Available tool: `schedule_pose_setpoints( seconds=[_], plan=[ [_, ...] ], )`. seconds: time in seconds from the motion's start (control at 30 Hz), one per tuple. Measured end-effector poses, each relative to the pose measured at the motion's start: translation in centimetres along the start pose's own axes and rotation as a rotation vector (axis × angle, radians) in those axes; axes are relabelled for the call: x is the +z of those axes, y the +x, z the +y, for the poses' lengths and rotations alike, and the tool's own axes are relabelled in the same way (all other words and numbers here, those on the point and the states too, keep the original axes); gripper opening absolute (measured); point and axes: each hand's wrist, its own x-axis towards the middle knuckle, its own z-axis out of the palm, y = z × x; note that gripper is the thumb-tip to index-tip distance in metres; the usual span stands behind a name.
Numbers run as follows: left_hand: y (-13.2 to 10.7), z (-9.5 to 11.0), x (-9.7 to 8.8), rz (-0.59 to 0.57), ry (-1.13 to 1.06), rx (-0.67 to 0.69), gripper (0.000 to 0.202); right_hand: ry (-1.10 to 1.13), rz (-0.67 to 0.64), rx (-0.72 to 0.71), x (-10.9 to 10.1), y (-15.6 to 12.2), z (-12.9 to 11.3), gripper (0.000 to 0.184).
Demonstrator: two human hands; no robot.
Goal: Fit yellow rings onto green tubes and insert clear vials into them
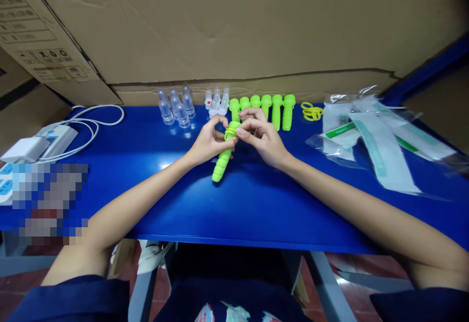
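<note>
A lime-green ribbed tube (222, 164) with a threaded neck is held at a slant over the table, its narrow end toward me. My left hand (205, 142) is closed round its upper part, thumb and index finger near the neck. Around that neck sits a thin yellow ring (230, 131). My right hand (266, 142) pinches at the ring's right side with thumb and fingertips. Behind my hands stands a row of similar green tubes (277, 113), partly hidden by the right fingers. A small pile of loose yellow rings (312, 112) lies right of that row.
Several clear plastic caps (182, 115) and small white-based nozzles (216, 104) stand at the back of the blue table (176, 209). Plastic-wrapped packets (384, 148) lie right. A white cable (95, 129), charger (25, 149) and power strip occupy the left. Cardboard (238, 24) walls the back.
</note>
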Motion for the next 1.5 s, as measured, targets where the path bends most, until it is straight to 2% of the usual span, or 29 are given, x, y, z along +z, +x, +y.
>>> schedule_pose_setpoints(
  seconds=[0.1, 0.23, 0.47, 0.6, 0.9, 1.03, 1.2, 1.37, 1.5],
  plan=[
    [0.0, 0.3, -0.3, 0.031, 0.021, 0.038, 0.061, 0.04, 0.007, 0.036, -0.3, 0.3, 0.1, 0.049],
    [-0.1, 0.5, -0.6, 0.007, 0.054, 0.058, 0.058, 0.085, 0.019, 0.063, -0.5, 0.5, 0.2, 0.047],
    [-0.5, 1.0, -0.1, 0.051, -0.002, 0.091, 0.065, 0.06, 0.039, 0.076, -1.0, 0.9, 0.1, 0.045],
    [-0.5, 1.1, -0.1, 0.049, 0.02, 0.079, 0.063, 0.026, 0.016, 0.077, -1.0, 1.0, 0.4, 0.044],
    [-0.2, 0.6, -0.9, 0.052, 0.01, 0.068, 0.062, -0.057, 0.009, -0.037, -0.1, 0.4, 0.2, 0.055],
    [-0.1, 0.4, -1.0, 0.035, 0.023, 0.054, 0.062, -0.065, 0.02, -0.02, -0.2, 0.6, 0.5, 0.059],
    [0.1, 0.3, -0.9, 0.028, -0.005, 0.041, 0.064, -0.057, 0.074, -0.015, -0.4, 0.7, 1.0, 0.051],
    [0.1, 0.6, -0.9, 0.037, -0.015, 0.003, 0.065, -0.005, 0.058, 0.075, -0.4, 0.4, 1.4, 0.052],
    [0.0, 0.8, -1.1, 0.061, -0.026, -0.003, 0.064, -0.003, 0.063, 0.082, -0.2, 0.2, 2.2, 0.052]
  ],
)
